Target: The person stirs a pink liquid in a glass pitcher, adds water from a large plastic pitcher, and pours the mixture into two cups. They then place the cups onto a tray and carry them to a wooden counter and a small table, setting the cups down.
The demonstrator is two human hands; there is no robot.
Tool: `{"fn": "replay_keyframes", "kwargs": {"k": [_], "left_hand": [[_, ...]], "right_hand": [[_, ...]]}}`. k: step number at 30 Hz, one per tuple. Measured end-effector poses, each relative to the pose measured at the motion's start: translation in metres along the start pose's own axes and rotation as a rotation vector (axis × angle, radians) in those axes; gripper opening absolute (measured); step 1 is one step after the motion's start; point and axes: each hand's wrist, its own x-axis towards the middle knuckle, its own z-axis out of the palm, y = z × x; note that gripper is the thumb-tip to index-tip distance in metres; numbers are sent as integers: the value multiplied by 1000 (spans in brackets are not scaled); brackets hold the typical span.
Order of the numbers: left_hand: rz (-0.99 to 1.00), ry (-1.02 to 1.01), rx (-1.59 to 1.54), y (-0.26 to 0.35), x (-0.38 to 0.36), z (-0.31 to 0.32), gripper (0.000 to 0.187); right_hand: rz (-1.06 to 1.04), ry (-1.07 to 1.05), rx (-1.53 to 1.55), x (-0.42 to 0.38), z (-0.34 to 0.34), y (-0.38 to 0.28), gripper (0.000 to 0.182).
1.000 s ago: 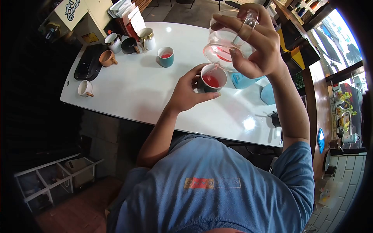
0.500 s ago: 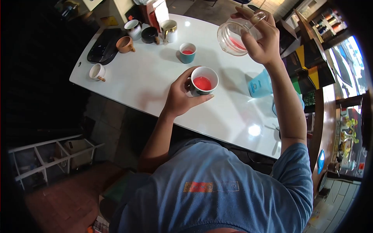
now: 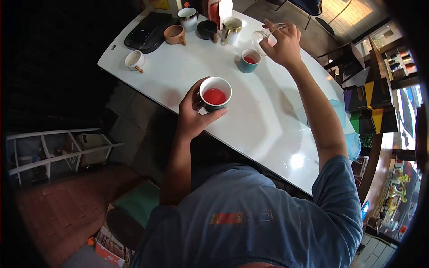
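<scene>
My left hand [image 3: 195,115] is wrapped round a cup [image 3: 216,92] with a white inside and dark outside, held above the table's near edge with red liquid in it. Farther off, my right hand [image 3: 283,44] grips a clear glass vessel [image 3: 260,41] by its handle; the hand partly hides it, and how much it holds cannot be made out. Just below that vessel in view, a teal cup [image 3: 249,65] containing red liquid stands on the white table [image 3: 250,120].
Along the far side stand an orange-brown cup [image 3: 174,34], a white-and-brown mug [image 3: 187,19], a black cup [image 3: 207,30] and a gold-trimmed mug [image 3: 231,30]. A small white cup [image 3: 134,60] is at left, near a black device [image 3: 149,32]. Light-blue containers [image 3: 352,145] are at right.
The view has shifted, moving the tabletop items rightward in it. My right hand and the glass vessel are now close to the teal cup. My left hand still holds its cup.
</scene>
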Motion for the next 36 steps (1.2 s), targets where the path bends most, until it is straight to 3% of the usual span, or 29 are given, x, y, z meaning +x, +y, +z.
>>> {"fn": "replay_keyframes", "kwargs": {"k": [10, 36], "left_hand": [[-25, 57, 5, -1, -9, -16, 71], [-77, 28, 14, -5, -6, -3, 72]], "right_hand": [[-167, -113, -69, 4, 12, -6, 52], [-346, -148, -39, 15, -10, -11, 59]]}}
